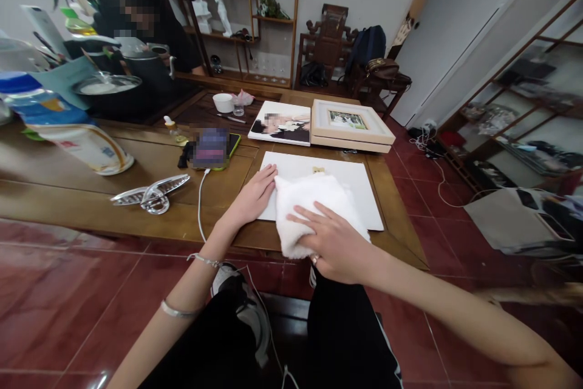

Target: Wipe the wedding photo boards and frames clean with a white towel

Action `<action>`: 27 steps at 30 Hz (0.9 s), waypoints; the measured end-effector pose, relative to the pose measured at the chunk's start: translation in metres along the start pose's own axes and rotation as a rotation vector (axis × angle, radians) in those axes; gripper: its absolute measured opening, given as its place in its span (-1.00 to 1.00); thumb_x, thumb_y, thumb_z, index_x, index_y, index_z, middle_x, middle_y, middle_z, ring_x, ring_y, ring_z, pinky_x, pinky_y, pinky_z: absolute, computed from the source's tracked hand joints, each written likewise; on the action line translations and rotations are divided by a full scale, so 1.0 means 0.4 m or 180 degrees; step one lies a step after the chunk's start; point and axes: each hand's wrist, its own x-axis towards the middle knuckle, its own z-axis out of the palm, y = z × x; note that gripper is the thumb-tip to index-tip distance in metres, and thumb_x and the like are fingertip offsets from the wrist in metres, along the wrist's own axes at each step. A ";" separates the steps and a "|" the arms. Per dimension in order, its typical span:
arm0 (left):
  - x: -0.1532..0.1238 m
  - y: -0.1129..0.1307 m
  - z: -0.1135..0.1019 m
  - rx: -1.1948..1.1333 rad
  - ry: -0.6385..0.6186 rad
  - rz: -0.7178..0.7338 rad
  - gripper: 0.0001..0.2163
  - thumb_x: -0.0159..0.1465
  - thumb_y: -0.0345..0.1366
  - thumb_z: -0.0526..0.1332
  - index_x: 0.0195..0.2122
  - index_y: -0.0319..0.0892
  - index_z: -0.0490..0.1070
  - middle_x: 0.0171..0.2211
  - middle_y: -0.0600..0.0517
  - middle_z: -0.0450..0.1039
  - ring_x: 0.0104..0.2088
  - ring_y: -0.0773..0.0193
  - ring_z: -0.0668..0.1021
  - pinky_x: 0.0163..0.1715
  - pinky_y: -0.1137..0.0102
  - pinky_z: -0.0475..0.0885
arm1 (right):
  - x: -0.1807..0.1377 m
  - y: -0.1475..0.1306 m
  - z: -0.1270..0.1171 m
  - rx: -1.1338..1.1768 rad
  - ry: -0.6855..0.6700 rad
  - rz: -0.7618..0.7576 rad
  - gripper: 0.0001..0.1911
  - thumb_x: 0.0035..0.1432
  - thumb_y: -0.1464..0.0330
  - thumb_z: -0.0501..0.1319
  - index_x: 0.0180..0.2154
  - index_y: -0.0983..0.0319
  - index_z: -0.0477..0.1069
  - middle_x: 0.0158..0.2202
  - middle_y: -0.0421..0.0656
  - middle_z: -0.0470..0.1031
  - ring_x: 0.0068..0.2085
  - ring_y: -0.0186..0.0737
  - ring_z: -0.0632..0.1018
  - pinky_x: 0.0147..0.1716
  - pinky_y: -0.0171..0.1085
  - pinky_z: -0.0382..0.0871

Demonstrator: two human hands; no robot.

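A fluffy white cloth lies over the near right part of a flat white board on the wooden table. My right hand grips the cloth at its near edge, fingers spread over its top and a fold tucked by the thumb. My left hand rests flat on the board's left edge, fingers stretched out and holding nothing. Just beyond the cloth, a small tan piece sits on the board. The board's near middle is hidden under the cloth.
Behind the board are a photo panel and a wooden picture frame. To the left lie a phone with a white cable, a clear hair clip and a blue-white bottle. A person in black is across the table.
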 end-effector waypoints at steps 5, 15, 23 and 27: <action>0.001 -0.001 0.004 0.0011 -0.0027 -0.0061 -0.51 0.37 -0.15 -0.11 0.19 -0.36 0.25 0.27 -0.21 0.14 0.30 0.09 0.17 0.28 0.10 0.05 | 0.028 0.109 -0.012 0.0002 0.0198 0.0541 -0.53 -0.01 0.54 0.09 -0.02 0.26 0.45 0.27 0.02 0.21 0.32 -0.11 0.10 0.28 0.06 -0.10; -0.006 0.026 -0.013 -0.0494 0.0260 -0.0326 -0.38 0.39 0.02 -0.24 0.29 -0.34 0.08 0.32 -0.16 0.05 0.31 0.17 0.13 0.30 0.22 -0.01 | 0.218 0.113 0.037 -0.0523 0.0398 0.0621 -0.60 0.10 0.48 0.09 -0.01 0.32 0.45 0.30 0.08 0.12 0.33 0.17 0.02 0.25 0.21 -0.18; -0.005 0.027 -0.011 -0.0508 0.0354 -0.0173 -0.38 0.39 0.02 -0.27 0.28 -0.34 0.11 0.31 -0.18 0.05 0.32 0.20 0.11 0.30 0.23 -0.02 | 0.067 -0.026 0.021 -0.0348 0.0111 -0.0202 -0.69 0.06 0.44 0.14 -0.14 0.26 0.52 0.26 0.02 0.22 0.31 0.06 0.11 0.28 0.09 -0.11; -0.003 0.017 -0.003 -0.0234 0.0103 -0.0178 -0.41 0.38 0.01 -0.18 0.25 -0.31 0.17 0.28 -0.18 0.12 0.30 0.12 0.18 0.28 0.15 0.05 | 0.016 -0.017 0.012 -0.0308 0.0124 0.0370 -0.64 0.05 0.44 0.13 -0.08 0.25 0.48 0.24 0.01 0.25 0.30 0.04 0.15 0.28 0.11 -0.11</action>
